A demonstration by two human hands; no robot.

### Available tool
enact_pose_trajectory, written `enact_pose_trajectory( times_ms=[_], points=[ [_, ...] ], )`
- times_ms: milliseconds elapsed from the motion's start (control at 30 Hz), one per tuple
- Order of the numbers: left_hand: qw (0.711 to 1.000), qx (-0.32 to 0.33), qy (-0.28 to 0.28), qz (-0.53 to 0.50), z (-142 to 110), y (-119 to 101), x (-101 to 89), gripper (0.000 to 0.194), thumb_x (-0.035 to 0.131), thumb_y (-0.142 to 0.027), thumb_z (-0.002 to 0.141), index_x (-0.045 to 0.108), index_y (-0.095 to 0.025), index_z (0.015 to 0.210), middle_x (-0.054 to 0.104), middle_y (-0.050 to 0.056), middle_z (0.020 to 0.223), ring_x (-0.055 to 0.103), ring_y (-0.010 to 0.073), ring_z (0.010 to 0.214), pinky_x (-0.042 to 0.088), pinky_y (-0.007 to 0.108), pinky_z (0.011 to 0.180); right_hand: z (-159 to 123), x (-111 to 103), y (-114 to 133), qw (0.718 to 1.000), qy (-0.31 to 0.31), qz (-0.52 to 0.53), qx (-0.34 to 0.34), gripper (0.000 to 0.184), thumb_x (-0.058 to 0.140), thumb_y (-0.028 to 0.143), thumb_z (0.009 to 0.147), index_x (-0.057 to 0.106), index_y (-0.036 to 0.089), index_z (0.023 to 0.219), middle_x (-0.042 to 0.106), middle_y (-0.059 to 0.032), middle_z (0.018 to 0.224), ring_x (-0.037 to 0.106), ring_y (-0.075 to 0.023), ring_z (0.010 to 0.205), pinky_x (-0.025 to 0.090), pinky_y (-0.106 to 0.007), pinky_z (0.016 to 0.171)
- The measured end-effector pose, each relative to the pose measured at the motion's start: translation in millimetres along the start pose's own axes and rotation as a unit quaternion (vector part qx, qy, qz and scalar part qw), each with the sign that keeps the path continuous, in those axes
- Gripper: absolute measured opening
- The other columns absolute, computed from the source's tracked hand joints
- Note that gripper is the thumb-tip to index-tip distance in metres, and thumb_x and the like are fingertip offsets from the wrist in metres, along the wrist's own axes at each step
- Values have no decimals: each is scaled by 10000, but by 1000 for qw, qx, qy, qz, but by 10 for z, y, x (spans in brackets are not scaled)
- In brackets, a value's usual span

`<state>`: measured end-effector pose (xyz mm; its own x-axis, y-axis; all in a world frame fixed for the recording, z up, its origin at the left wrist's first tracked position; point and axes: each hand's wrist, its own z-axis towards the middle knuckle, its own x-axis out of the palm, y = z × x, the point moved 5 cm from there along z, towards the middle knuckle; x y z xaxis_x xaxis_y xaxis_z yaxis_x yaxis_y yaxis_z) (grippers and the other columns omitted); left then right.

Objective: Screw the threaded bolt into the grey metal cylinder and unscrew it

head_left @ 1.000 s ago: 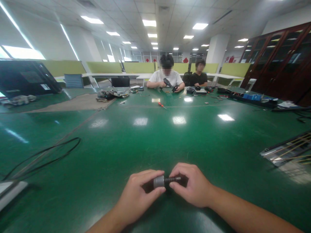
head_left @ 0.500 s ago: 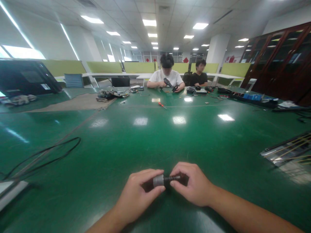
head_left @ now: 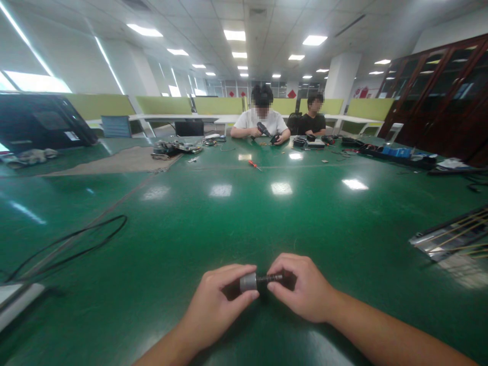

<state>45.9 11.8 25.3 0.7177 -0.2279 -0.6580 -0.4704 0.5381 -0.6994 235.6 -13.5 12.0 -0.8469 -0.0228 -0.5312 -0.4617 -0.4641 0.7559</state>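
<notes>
A short grey metal cylinder (head_left: 248,282) lies sideways between the thumb and fingers of my left hand (head_left: 219,297), which is closed around it. From its right end a thin dark shaft (head_left: 272,278) sticks out, ribbed like a coil or spring. My right hand (head_left: 303,287) holds this shaft, with the thumb below and the curled fingers above. Both hands are low in the middle of the view, over the green table (head_left: 183,229). The far end of the shaft is partly hidden in my right hand.
Left of me lies a black cable loop (head_left: 110,236). A tray with thin yellowish rods (head_left: 453,234) is at the right. Farther off is an orange screwdriver (head_left: 253,164). Across the table one person (head_left: 244,124) holds a power drill (head_left: 264,129); another person (head_left: 312,123) sits beside.
My right hand has shifted very slightly upward on the shaft. The left hand and the cylinder look nearly the same.
</notes>
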Motion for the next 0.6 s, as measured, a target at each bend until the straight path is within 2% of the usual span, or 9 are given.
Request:
enact_pose_trajectory(
  times_ms=[600],
  points=[
    [1000,-5,-1,-6,-3,29,-14,276,762,-278,806,748,-273,1081,770,16,993,712,202,899,537,284,834,1,-22,17,1000,-5,-2,5,93,694,134,774,671,196,840,657,1,762,601,-152,687,425,-265,658]
  ],
)
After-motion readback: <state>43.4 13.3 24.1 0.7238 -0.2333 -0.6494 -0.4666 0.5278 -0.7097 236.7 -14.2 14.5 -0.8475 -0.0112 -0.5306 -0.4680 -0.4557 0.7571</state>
